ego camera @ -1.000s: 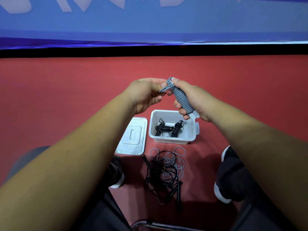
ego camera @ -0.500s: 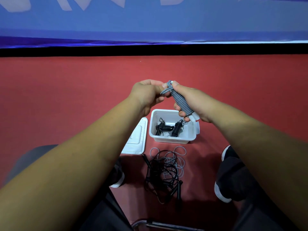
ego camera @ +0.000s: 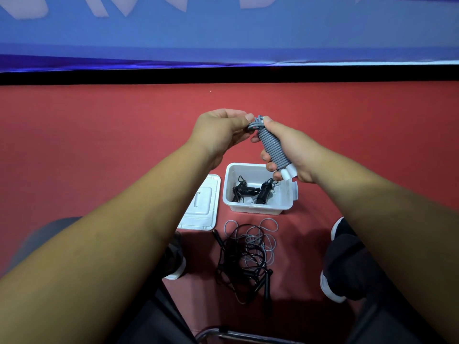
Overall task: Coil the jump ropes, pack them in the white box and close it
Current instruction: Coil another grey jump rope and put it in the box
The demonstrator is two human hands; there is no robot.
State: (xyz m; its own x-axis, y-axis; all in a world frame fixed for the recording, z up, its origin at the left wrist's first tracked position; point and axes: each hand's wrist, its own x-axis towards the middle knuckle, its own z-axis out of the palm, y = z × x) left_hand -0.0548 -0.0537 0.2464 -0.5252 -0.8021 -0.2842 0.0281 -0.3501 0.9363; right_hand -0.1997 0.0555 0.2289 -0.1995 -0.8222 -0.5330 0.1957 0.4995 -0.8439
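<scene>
Right hand [ego camera: 293,147] grips the coiled grey jump rope [ego camera: 272,147]; left hand [ego camera: 221,130] pinches its top end. Tuck that end snugly before lowering into the white box [ego camera: 258,208].

The white box [ego camera: 255,209] in mid frame is open on top. Its lid [ego camera: 202,207] lies left of it, and tangled ropes [ego camera: 246,254] lie just below.

Forearms [ego camera: 119,249] bare; dark trousers [ego camera: 159,324]; black shoes [ego camera: 347,259] w/ white soles, L & R alike.
</scene>
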